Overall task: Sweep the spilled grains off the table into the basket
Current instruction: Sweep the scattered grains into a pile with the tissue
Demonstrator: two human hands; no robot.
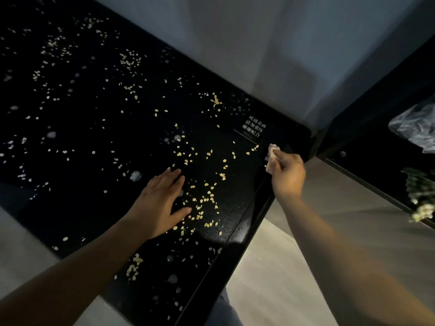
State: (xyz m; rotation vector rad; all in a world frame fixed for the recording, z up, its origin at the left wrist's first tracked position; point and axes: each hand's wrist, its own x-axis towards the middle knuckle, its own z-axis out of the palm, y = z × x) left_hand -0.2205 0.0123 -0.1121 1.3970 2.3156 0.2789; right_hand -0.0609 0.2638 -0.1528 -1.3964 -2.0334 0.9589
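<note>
On the table (82,121), the left hand (160,203) is lying flat among grains (203,200). At its edge, the right hand (288,175) is gripping a pale wad (271,158).

A glossy black table (94,208) is strewn with pale yellow grains (200,201), thickest toward its right edge; a small printed label (254,130) sits near the corner.

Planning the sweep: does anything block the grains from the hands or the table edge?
Nothing visible. The left hand lies flat among the grains; the right hand holds a pale wad at the table edge. No basket is in view.
</note>
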